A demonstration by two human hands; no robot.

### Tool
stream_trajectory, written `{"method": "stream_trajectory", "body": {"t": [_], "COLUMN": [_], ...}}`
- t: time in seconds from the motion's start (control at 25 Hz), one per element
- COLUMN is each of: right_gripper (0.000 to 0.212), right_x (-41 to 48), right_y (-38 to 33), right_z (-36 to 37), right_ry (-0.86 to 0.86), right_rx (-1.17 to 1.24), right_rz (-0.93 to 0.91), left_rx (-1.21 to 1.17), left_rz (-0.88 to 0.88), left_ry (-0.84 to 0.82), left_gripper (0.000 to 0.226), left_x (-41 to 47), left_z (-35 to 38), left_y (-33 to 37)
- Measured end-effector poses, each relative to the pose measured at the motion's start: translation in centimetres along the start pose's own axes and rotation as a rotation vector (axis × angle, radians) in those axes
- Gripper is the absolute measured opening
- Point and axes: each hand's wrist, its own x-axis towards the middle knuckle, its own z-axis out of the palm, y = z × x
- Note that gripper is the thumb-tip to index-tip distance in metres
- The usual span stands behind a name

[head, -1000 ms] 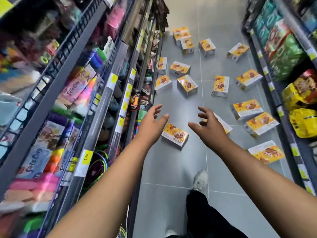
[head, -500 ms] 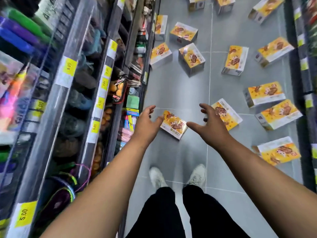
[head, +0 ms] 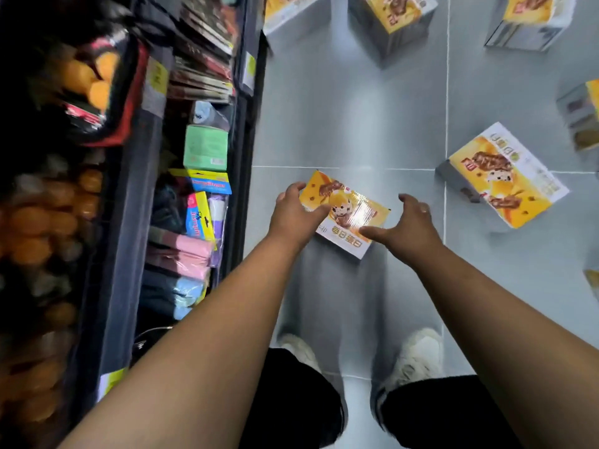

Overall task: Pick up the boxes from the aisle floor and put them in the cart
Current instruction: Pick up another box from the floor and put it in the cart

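Note:
A yellow and white box (head: pixel 348 215) printed with ice-cream bars lies flat on the grey tiled aisle floor just ahead of my feet. My left hand (head: pixel 293 215) is spread at the box's left edge, its thumb and fingertips touching or overlapping that edge. To the box's right, my right hand (head: pixel 406 226) is open, the thumb close to the near right corner. The box rests on the floor. A second such box (head: pixel 505 176) lies to the right. No cart is in view.
More of the same boxes lie farther up the aisle (head: pixel 393 14) (head: pixel 531 21) and at the right edge (head: pixel 580 115). A dark shelf unit (head: pixel 201 147) packed with goods lines the left side. My white shoes (head: pixel 418 358) stand just behind the nearest box.
I have bent down and forward, so the floor fills the view. Both hands have dropped to either side of the nearest box, and the left one now reaches its edge.

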Motion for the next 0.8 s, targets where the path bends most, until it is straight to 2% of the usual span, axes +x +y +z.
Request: {"method": "stream_trajectory", "body": {"t": [0.24, 0.32, 0.4, 0.52, 0.8], "right_gripper": [0.118, 0.117, 0.105, 0.088, 0.09], "right_x": [14.5, 16.7, 18.0, 18.1, 10.5], "right_y": [7.1, 8.4, 9.6, 10.0, 4.8], "right_z": [8.6, 10.4, 12.0, 12.3, 4.8], "right_ry": [0.01, -0.02, -0.032, 0.025, 0.117], "right_rx": [-0.064, 0.052, 0.137, 0.146, 0.087], "right_rz": [0.122, 0.21, 0.235, 0.204, 0.124], "left_rx": [0.313, 0.235, 0.095, -0.014, -0.144], "left_rz": [-0.042, -0.125, -0.176, -0.177, -0.1], "left_ry": [-0.026, -0.07, -0.13, -0.134, -0.132], "left_gripper": [0.105, 0.117, 0.125, 0.12, 0.099], "left_x": [15.0, 17.9, 19.5, 20.8, 13.4], "left_z": [6.4, 7.5, 9.3, 10.5, 5.4], "left_y": [-8.2, -10.8, -12.8, -13.9, -6.7]}}
